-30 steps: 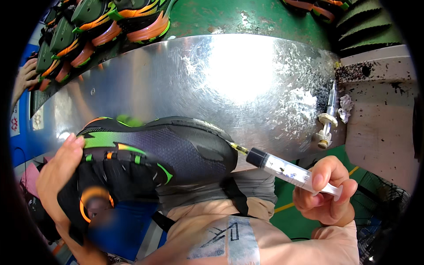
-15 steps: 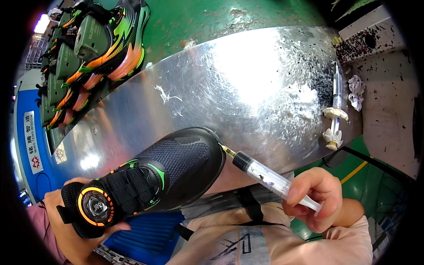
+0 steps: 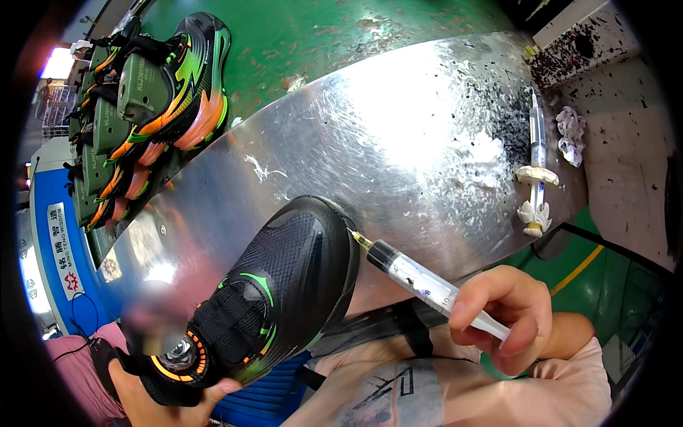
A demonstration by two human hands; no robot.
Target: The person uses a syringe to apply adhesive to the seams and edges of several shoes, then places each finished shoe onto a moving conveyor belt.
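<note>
My left hand (image 3: 135,398) is wrapped around the heel of a black shoe (image 3: 284,277) with green accents and an orange-ringed dial, partly hidden by a blur. The shoe is raised at the near edge of the metal table, its toe pointing up and right. My right hand (image 3: 505,313) grips the plunger end of a clear syringe (image 3: 420,277) with dark stuff near its front. The syringe's thin needle meets the right side of the toe, along the sole edge; whether it enters the seam is too small to tell.
On the scuffed metal table (image 3: 313,156) lies a second syringe (image 3: 538,135) with a white wrap, beside a crumpled tissue (image 3: 571,135) and scattered black specks. Several black, orange and green shoes (image 3: 203,85) with green lasts line the far left. A blue machine (image 3: 53,242) stands left.
The shoe has swung more upright, its heel moving right and toward me with my left hand. The syringe and right hand have shifted slightly left, the needle staying at the toe.
</note>
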